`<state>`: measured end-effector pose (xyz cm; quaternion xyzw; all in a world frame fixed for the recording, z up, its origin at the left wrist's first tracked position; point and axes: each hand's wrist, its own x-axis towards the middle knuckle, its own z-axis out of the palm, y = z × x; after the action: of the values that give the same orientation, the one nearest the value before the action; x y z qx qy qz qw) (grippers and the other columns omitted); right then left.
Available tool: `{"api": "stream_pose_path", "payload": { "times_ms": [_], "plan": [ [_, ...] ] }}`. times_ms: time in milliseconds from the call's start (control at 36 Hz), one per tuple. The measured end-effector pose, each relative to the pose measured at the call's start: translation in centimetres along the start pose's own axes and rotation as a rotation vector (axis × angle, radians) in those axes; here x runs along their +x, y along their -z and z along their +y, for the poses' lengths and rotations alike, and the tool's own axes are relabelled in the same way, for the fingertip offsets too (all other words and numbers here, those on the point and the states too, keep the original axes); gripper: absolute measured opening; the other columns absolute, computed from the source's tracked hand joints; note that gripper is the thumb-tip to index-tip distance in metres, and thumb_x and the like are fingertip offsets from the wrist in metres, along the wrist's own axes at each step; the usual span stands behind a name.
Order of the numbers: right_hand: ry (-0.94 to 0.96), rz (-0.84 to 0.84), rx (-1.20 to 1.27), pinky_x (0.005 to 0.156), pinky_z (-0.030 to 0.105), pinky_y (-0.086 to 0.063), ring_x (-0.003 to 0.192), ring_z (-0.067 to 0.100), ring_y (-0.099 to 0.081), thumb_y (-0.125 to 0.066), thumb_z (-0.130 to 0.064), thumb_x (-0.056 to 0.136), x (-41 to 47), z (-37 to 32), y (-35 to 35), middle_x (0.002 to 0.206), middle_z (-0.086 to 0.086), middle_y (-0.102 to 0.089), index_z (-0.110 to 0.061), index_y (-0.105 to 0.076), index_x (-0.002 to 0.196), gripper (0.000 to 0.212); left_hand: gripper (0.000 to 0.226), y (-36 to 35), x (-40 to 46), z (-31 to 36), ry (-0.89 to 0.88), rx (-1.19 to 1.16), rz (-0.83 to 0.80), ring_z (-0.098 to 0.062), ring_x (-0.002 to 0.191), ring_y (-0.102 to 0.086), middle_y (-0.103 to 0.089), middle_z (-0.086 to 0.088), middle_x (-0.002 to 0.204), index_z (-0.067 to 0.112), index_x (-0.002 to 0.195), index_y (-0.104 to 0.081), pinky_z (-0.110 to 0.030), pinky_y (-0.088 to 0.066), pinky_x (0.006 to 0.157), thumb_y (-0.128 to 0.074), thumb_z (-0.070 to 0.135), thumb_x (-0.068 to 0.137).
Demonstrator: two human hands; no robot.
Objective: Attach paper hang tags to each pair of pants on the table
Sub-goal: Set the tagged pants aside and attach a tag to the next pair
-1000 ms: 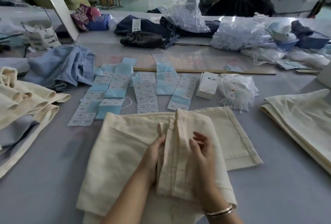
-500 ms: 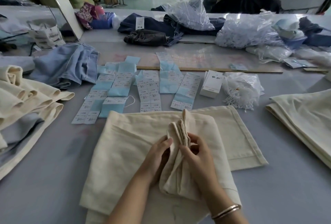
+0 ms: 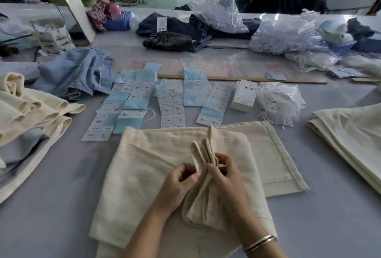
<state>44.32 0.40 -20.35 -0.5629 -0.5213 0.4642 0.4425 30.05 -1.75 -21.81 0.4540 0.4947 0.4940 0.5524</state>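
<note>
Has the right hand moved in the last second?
Yes. The right hand has closed in toward the left hand, bunching the cream pants' fold; the pants' right hem stays put.

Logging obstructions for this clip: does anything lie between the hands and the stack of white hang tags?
Only the cream pants, which both hands grip bunched up. Past them lie flat sticker sheets; the stack of white hang tags stands unblocked.

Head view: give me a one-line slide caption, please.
Both hands, left hand and right hand, pinch a bunched fold of cream pants before rows of size stickers.
</note>
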Motion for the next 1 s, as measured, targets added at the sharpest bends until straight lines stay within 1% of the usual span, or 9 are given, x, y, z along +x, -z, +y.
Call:
{"api": "stream_pose_path", "payload": {
  "times_ms": [167, 306, 389, 500, 583, 639, 722, 861, 1000],
  "plan": [
    [0.039, 0.027, -0.234, 0.079, 0.029, -0.051, 0.084, 0.008, -0.059, -0.074, -0.038, 0.074, 0.1, -0.1, -0.3, 0.096, -0.006, -0.061, -0.026, -0.057, 0.111, 0.042, 0.012, -0.3, 0.0, 0.1, 0.009, -0.031, 0.062, -0.016, 0.074, -0.060, -0.066, -0.004, 0.075, 0.018, 0.075, -0.067, -0.030, -0.049, 0.069, -0.061, 0.027, 0.080],
    [0.066, 0.044, -0.337, 0.070, 0.027, -0.049, 0.076, 0.007, -0.058, -0.071, -0.030, 0.076, 0.4, -0.4, -0.3, 0.084, -0.006, -0.062, -0.025, -0.058, 0.098, 0.026, 0.011, -0.3, 0.1, 0.1, 0.025, 0.023, 0.094, -0.010, 0.070, -0.062, -0.068, 0.000, 0.072, 0.020, 0.074, -0.070, -0.024, -0.051, 0.065, -0.067, 0.029, 0.080],
    [0.084, 0.049, -0.390, 0.066, 0.023, -0.047, 0.072, 0.004, -0.058, -0.069, -0.029, 0.077, 0.5, -0.6, -0.2, 0.078, -0.008, -0.064, -0.026, -0.060, 0.091, 0.016, 0.021, -0.3, 0.4, -0.2, 0.056, 0.044, 0.123, -0.007, 0.068, -0.063, -0.071, 0.002, 0.072, 0.020, 0.073, -0.073, -0.020, -0.050, 0.062, -0.064, 0.012, 0.090],
    [0.109, 0.033, -0.362, 0.064, 0.018, -0.049, 0.069, 0.001, -0.060, -0.063, -0.019, 0.082, 0.8, -1.2, 0.5, 0.072, -0.011, -0.065, -0.033, -0.062, 0.084, 0.014, 0.017, 0.2, 0.8, -0.3, 0.140, -0.107, 0.179, -0.024, 0.081, -0.067, -0.074, -0.013, 0.084, 0.008, 0.085, -0.074, -0.029, -0.053, 0.070, -0.058, 0.007, 0.091],
    [0.101, -0.013, -0.144, 0.063, 0.018, -0.048, 0.067, 0.002, -0.062, -0.059, -0.005, 0.083, 1.8, -2.3, 1.5, 0.073, -0.004, -0.070, -0.025, -0.068, 0.083, 0.022, 0.034, 0.3, 0.6, 0.2, 0.165, -0.414, 0.144, -0.034, 0.099, -0.065, -0.068, -0.027, 0.106, -0.009, 0.110, -0.065, -0.037, -0.055, 0.086, -0.054, 0.017, 0.092],
    [0.054, -0.098, 0.122, 0.062, 0.023, -0.051, 0.070, 0.010, -0.065, -0.057, 0.001, 0.085, 2.2, -2.7, 2.0, 0.078, 0.001, -0.073, -0.018, -0.071, 0.088, 0.024, 0.045, 0.2, 0.3, 0.5, 0.169, -0.571, 0.099, -0.040, 0.118, -0.056, -0.059, -0.031, 0.122, -0.011, 0.122, -0.057, -0.048, -0.043, 0.105, -0.050, 0.022, 0.092],
    [-0.097, -0.150, 0.430, 0.058, 0.021, -0.052, 0.066, 0.012, -0.066, -0.055, 0.004, 0.087, 2.0, -2.2, 1.9, 0.075, 0.004, -0.071, -0.011, -0.070, 0.087, 0.021, 0.050, -0.4, 0.1, -0.1, 0.185, -0.658, 0.095, -0.045, 0.129, -0.044, -0.051, -0.033, 0.132, -0.012, 0.129, -0.050, -0.054, -0.028, 0.114, -0.054, 0.020, 0.091],
    [-0.259, -0.084, 0.582, 0.049, 0.017, -0.049, 0.050, 0.007, -0.057, -0.050, 0.009, 0.087, 2.4, -1.2, 1.8, 0.060, 0.002, -0.060, -0.008, -0.054, 0.081, 0.018, 0.062, -0.6, -0.2, -0.4, 0.140, -0.668, 0.110, -0.049, 0.128, -0.042, -0.049, -0.037, 0.131, -0.011, 0.125, -0.055, -0.058, -0.025, 0.113, -0.068, 0.027, 0.078],
    [-0.311, -0.063, 0.635, 0.044, 0.014, -0.044, 0.043, 0.005, -0.052, -0.040, 0.011, 0.090, 3.1, -1.4, 2.6, 0.052, 0.000, -0.052, -0.009, -0.042, 0.076, 0.025, 0.062, -0.6, -0.2, -0.1, 0.142, -0.704, 0.092, -0.036, 0.111, -0.046, -0.050, -0.034, 0.124, -0.010, 0.117, -0.061, -0.039, -0.048, 0.089, -0.076, 0.027, 0.070]
  ]
}}
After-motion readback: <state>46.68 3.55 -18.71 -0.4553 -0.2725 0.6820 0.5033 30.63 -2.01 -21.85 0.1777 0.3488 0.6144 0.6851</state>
